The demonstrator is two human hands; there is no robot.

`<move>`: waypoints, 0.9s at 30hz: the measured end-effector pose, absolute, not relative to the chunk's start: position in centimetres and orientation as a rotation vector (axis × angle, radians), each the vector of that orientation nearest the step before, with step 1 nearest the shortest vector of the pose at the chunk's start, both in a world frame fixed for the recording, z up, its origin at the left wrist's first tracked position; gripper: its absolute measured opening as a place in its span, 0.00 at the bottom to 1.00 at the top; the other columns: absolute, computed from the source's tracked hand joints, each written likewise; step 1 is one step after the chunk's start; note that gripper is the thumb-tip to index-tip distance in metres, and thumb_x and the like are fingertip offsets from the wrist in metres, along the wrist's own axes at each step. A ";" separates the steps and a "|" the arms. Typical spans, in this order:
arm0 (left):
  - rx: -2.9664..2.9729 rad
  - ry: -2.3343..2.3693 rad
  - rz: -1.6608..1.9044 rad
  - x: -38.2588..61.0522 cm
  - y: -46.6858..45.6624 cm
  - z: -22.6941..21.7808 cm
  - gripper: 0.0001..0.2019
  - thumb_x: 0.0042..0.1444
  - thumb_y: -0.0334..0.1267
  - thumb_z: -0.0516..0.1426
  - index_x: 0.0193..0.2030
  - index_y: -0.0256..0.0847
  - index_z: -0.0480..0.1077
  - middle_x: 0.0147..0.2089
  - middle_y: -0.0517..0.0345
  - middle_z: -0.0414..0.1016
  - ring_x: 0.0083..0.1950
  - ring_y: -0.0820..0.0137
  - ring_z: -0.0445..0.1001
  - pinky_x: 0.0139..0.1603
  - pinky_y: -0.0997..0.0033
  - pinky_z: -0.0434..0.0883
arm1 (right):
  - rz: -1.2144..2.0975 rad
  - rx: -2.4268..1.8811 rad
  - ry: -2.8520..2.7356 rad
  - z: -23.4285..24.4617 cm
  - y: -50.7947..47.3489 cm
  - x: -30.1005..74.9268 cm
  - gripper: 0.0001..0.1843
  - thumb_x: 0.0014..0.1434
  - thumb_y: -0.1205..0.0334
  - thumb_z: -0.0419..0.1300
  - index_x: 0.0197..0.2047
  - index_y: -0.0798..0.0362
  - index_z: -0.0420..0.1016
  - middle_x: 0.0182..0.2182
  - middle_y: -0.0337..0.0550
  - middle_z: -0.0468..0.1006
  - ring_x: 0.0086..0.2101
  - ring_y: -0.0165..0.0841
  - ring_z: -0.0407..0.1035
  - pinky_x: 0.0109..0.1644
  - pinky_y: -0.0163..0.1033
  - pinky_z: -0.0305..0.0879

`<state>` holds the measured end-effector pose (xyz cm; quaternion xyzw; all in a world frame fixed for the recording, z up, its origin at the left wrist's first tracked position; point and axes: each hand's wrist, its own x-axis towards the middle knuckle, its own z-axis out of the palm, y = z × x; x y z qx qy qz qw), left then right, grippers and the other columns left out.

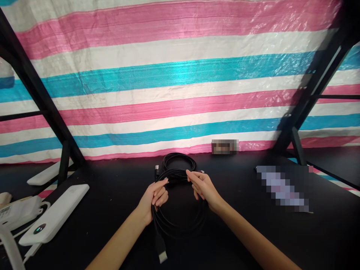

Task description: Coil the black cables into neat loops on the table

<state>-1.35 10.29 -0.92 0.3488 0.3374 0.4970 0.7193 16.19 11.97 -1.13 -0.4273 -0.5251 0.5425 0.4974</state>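
A coiled black cable (180,221) lies in loops on the black table (242,228). My left hand (154,197) is closed around the left side of the coil, with thumb and forefinger pinching the top strand. My right hand (203,186) pinches the same strands a little to the right. One plug end (161,252) hangs from the coil toward me, below my left hand. A second, smaller coil of black cable (179,161) lies just behind the hands, with a small connector (156,170) at its left.
A white power bank (54,214) with a lit indicator lies at the left, beside another white device (19,212) and white leads. A striped pink, blue and white tarp (180,82) hangs behind the table. Black frame bars (39,97) slant on both sides.
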 end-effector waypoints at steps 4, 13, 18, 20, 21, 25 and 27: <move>0.647 0.696 1.181 -1.3 10.2 -0.6 0.27 0.48 0.37 0.57 0.11 0.41 0.40 0.07 0.68 0.39 0.11 0.83 0.41 0.17 0.75 0.48 | 1.432 -0.905 -1.154 -0.8 11.7 16.1 0.26 0.51 0.47 0.60 0.16 0.51 0.51 0.06 0.24 0.46 0.09 0.19 0.41 0.13 0.28 0.52; 0.306 0.464 1.321 -2.5 11.2 -0.9 0.26 0.53 0.32 0.52 0.15 0.41 0.36 0.10 0.68 0.36 0.12 0.83 0.41 0.15 0.79 0.50 | 1.551 -1.040 -1.365 -1.1 11.1 15.5 0.19 0.51 0.50 0.59 0.20 0.55 0.62 0.17 0.36 0.71 0.18 0.27 0.68 0.17 0.27 0.61; 0.261 0.343 1.296 -2.9 11.3 -0.7 0.27 0.55 0.33 0.52 0.14 0.41 0.37 0.10 0.67 0.39 0.13 0.81 0.48 0.18 0.78 0.56 | 1.546 -1.104 -1.520 -1.7 11.0 15.3 0.21 0.54 0.45 0.55 0.28 0.57 0.68 0.12 0.34 0.69 0.10 0.24 0.62 0.11 0.26 0.54; 0.268 0.292 1.242 -2.8 11.0 -0.3 0.26 0.56 0.34 0.52 0.13 0.41 0.40 0.10 0.66 0.41 0.15 0.79 0.52 0.21 0.76 0.59 | 1.501 -1.116 -1.536 -1.7 11.0 15.4 0.22 0.55 0.44 0.53 0.28 0.56 0.68 0.07 0.31 0.63 0.08 0.23 0.57 0.10 0.25 0.48; 0.276 0.275 1.207 -2.7 10.8 -0.1 0.25 0.56 0.35 0.52 0.12 0.41 0.42 0.11 0.65 0.43 0.16 0.78 0.54 0.23 0.75 0.61 | 1.470 -1.129 -1.519 -1.6 10.9 15.4 0.22 0.55 0.43 0.52 0.27 0.56 0.67 0.06 0.30 0.59 0.08 0.23 0.55 0.10 0.24 0.46; 0.431 0.309 1.049 -1.9 10.0 0.5 0.21 0.55 0.41 0.51 0.13 0.39 0.54 0.13 0.61 0.53 0.26 0.72 0.64 0.34 0.71 0.66 | 1.355 -1.166 -1.303 -1.2 11.0 15.6 0.25 0.53 0.40 0.53 0.21 0.54 0.62 0.05 0.28 0.53 0.07 0.21 0.50 0.10 0.25 0.42; 0.596 0.352 1.002 -1.5 9.6 0.4 0.20 0.55 0.43 0.49 0.15 0.37 0.60 0.17 0.56 0.60 0.31 0.68 0.67 0.38 0.70 0.66 | 1.337 -1.146 -1.192 -1.2 11.2 15.7 0.25 0.52 0.40 0.55 0.19 0.54 0.60 0.06 0.28 0.54 0.07 0.20 0.48 0.10 0.26 0.43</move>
